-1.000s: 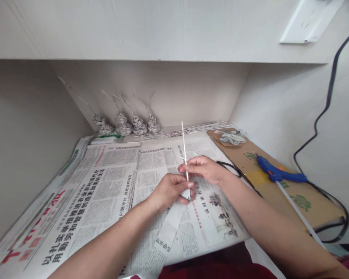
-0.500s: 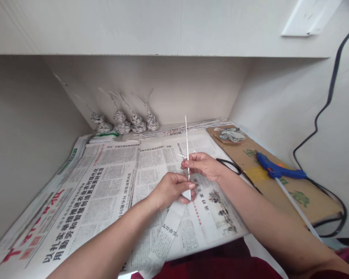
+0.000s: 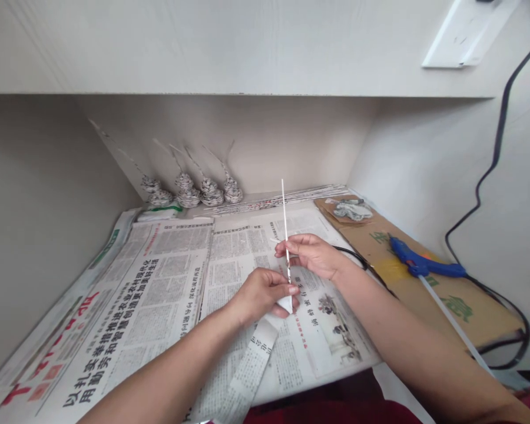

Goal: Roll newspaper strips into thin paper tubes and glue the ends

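A newspaper strip (image 3: pixel 254 359) hangs down toward the front edge, and its upper end is wound into a thin upright paper tube (image 3: pixel 284 212). My left hand (image 3: pixel 262 294) pinches the lower end of the tube, where the strip meets it. Higher up, my right hand (image 3: pixel 309 253) holds the tube between thumb and fingers. A small pale pointed piece shows beside the right fingertips; what it belongs to is hidden. Both hands are above the spread newspaper (image 3: pixel 229 259).
Several woven paper gourds (image 3: pixel 188 191) stand at the back left, near a pile of rolled paper sticks (image 3: pixel 274 200). On the right, a cardboard sheet (image 3: pixel 406 282) bears a blue glue gun (image 3: pixel 424 262) with its cord and a crumpled rag (image 3: pixel 352 209). A shelf edge (image 3: pixel 238 94) overhangs the back.
The view has tilted slightly, so the scene sits a little lower. Both hands keep their hold on the paper tube, and the fingers have shifted slightly around it.
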`<state>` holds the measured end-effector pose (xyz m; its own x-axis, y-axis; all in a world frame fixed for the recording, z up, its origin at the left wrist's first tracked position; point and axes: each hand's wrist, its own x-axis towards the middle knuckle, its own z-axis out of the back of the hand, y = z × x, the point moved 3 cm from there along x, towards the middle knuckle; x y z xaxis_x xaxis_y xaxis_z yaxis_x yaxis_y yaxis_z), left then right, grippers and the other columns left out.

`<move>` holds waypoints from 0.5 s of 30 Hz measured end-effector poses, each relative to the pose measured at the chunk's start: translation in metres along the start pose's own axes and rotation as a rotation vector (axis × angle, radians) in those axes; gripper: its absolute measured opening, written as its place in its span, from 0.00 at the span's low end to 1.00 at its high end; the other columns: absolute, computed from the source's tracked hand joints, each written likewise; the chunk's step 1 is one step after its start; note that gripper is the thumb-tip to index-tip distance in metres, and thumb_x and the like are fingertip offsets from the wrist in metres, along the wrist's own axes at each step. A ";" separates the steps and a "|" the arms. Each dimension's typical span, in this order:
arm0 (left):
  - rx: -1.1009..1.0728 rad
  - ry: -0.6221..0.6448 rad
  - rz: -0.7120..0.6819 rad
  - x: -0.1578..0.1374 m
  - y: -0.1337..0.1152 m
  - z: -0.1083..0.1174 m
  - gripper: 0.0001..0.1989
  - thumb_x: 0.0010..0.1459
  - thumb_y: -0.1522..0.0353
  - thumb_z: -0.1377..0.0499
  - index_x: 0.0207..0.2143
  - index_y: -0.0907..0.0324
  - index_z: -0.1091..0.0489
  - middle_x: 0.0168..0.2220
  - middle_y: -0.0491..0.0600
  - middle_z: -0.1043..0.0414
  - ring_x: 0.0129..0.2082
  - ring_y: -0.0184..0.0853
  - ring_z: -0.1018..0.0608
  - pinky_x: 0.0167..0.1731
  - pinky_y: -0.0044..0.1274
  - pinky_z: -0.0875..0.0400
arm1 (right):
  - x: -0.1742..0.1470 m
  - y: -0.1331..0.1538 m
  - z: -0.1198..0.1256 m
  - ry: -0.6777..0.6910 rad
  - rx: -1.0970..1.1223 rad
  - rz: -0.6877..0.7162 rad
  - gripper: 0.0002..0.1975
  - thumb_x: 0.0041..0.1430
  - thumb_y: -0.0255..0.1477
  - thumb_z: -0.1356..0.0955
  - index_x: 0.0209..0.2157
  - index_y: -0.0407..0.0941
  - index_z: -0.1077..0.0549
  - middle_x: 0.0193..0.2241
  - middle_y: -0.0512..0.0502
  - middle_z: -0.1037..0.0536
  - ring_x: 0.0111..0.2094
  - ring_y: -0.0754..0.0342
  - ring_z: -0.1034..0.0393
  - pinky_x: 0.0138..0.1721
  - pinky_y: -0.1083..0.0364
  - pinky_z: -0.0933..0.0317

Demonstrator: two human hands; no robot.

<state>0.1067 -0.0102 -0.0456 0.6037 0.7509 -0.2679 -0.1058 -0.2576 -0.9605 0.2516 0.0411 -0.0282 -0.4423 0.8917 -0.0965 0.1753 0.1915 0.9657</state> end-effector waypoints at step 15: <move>0.170 -0.050 -0.033 0.001 0.003 0.001 0.15 0.50 0.59 0.40 0.27 0.64 0.26 0.27 0.51 0.25 0.28 0.35 0.24 0.25 0.24 0.27 | -0.001 0.010 0.002 -0.354 -0.332 0.233 0.15 0.47 0.40 0.28 0.20 0.43 0.28 0.23 0.48 0.25 0.24 0.57 0.35 0.27 0.56 0.42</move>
<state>0.1059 -0.0099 -0.0486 0.5696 0.7875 -0.2355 -0.2212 -0.1291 -0.9667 0.2551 0.0430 -0.0193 -0.0915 0.9898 0.1095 -0.0791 -0.1168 0.9900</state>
